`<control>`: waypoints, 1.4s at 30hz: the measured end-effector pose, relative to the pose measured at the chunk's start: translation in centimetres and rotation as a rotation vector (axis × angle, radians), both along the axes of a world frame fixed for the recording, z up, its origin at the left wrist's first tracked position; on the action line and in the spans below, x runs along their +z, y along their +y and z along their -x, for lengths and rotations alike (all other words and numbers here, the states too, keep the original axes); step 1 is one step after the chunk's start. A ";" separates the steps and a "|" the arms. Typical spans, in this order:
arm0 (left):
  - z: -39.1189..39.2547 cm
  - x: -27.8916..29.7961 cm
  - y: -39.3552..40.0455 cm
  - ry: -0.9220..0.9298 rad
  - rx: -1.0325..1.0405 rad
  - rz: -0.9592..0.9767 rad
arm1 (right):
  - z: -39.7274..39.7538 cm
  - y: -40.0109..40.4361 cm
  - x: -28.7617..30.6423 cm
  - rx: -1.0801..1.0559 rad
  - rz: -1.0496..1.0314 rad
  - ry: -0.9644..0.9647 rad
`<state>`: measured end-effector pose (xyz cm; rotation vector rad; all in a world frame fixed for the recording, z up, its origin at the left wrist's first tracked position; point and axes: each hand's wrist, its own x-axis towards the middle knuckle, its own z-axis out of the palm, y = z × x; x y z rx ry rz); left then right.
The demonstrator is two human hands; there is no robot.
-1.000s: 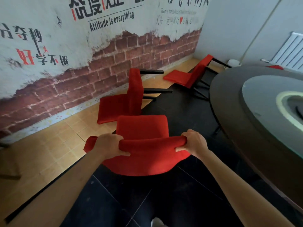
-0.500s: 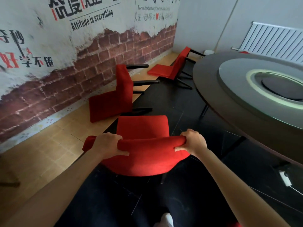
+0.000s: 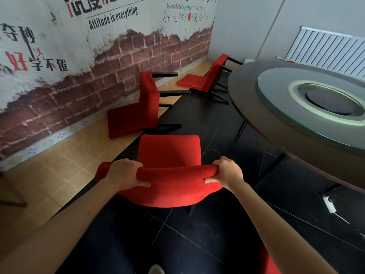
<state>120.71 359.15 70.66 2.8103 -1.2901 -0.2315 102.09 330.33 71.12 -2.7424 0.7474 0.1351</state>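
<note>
A red upholstered chair (image 3: pixel 169 153) stands upright on the dark floor right in front of me, its seat facing away. My left hand (image 3: pixel 124 174) grips the left end of its padded backrest top, thumb on the near side. My right hand (image 3: pixel 229 172) grips the right end the same way. One dark chair leg shows below the backrest at the lower right.
Two more red chairs lie tipped over: one (image 3: pixel 138 107) by the brick-pattern wall, another (image 3: pixel 205 80) farther back near the corner. A large round dark table (image 3: pixel 276 123) with a glass turntable fills the right. A white radiator (image 3: pixel 325 48) is behind it. A power strip (image 3: pixel 329 203) lies on the floor.
The view has swung right, bringing more of the round table and the radiator into sight. Both hands keep the same hold on the chair back.
</note>
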 end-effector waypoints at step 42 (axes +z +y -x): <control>5.7 2.6 6.9 0.222 0.089 0.073 | 5.2 8.6 3.1 0.048 -0.136 -0.007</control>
